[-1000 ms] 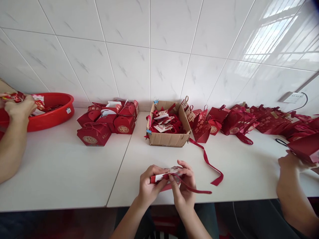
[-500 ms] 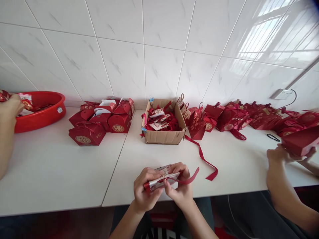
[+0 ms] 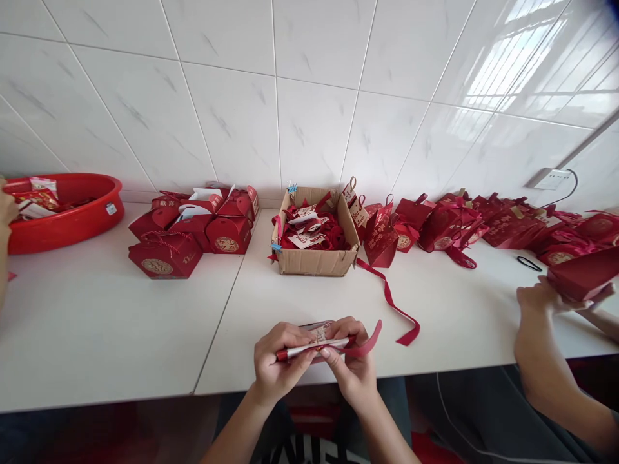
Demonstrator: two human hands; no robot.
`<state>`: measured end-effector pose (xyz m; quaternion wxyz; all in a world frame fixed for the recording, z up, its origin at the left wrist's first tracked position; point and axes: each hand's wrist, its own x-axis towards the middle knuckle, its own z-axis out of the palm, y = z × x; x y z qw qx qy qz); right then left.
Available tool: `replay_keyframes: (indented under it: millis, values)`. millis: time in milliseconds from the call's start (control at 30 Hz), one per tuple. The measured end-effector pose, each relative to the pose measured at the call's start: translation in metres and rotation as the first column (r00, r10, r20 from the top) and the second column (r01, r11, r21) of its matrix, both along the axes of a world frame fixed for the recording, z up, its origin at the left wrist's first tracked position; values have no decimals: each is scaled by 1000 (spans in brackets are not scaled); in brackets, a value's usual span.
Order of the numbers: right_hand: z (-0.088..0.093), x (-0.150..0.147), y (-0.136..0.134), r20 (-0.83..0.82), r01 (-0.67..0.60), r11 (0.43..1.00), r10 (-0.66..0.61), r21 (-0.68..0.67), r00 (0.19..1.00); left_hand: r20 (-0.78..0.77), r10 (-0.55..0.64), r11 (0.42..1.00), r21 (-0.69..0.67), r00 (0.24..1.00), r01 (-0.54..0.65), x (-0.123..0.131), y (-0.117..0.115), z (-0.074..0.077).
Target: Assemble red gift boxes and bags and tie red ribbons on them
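Above the table's front edge, my left hand [image 3: 280, 359] grips the left end of a small, flat red-and-white box [image 3: 304, 348]. My right hand [image 3: 352, 361] closes around its right end, and both thumbs press along the near edge. A red strap [image 3: 370, 341] sticks out to the right past my right fingers. The fingers hide much of the box, so its exact kind is unclear. Straight ahead stands an open cardboard box [image 3: 314, 263] with red ribbons and printed tags [image 3: 308, 240] inside. A loose red ribbon [image 3: 394, 303] trails from its right side.
Red gift boxes [image 3: 167, 261] cluster at left, beside a red plastic basin [image 3: 72, 225] with packets. More red gift bags [image 3: 445, 225] line the tiled wall at right. A co-worker's hand [image 3: 541, 295] holds a red box [image 3: 585, 274]; another person's hand [image 3: 6, 209] is at far left.
The flat box in my hands has tilted, showing less of its near side. The other person's hand at far left has moved toward the frame edge. The view has shifted slightly.
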<state>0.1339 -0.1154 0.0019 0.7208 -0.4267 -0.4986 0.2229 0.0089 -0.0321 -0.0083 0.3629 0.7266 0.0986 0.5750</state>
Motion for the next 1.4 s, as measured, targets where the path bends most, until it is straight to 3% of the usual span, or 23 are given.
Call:
replay_keyframes:
  millis: [100,200,300,367,433,533,633,733,833,967,1067,1267,1400]
  values:
    - [-2,5,-5,-17,-37,999,37,-25,999,5,-1,1000,3,1000,1,0,-1,1]
    - [-7,14,-12,-145,-44,999,42,-10,988,13,12,1000,3,1000,-12,0,-2,3]
    - [-9,23,-22,-318,4,1000,2,18,948,24,27,1000,12,999,-27,0,-2,4]
    - [-6,28,-29,-331,58,998,-53,3,942,28,34,999,27,999,-34,1,-2,5]
    - [-1,33,-35,-209,119,993,-120,-17,971,27,41,998,40,999,-42,2,-3,6]
    - [6,40,-39,113,196,980,-197,14,974,27,51,997,52,998,-53,3,-3,8]
    - [12,45,-38,381,278,956,-293,96,877,31,54,997,61,998,-56,3,-3,10]
    - [19,45,-36,545,358,926,-363,119,756,31,59,995,74,998,-61,3,-3,10]
    - [28,40,-34,581,256,964,-252,78,774,25,61,994,86,998,-63,2,-4,8]
    - [38,32,-27,402,153,986,-166,65,901,13,54,994,92,998,-55,0,-7,5]
    - [43,27,-22,347,76,997,-71,-1,935,17,53,993,104,998,-54,0,-9,4]
    - [47,24,-17,257,40,995,-14,-96,966,25,59,991,118,998,-62,1,-9,6]
    - [47,26,-18,173,-75,964,122,-256,977,24,54,991,123,998,-56,1,-10,8]
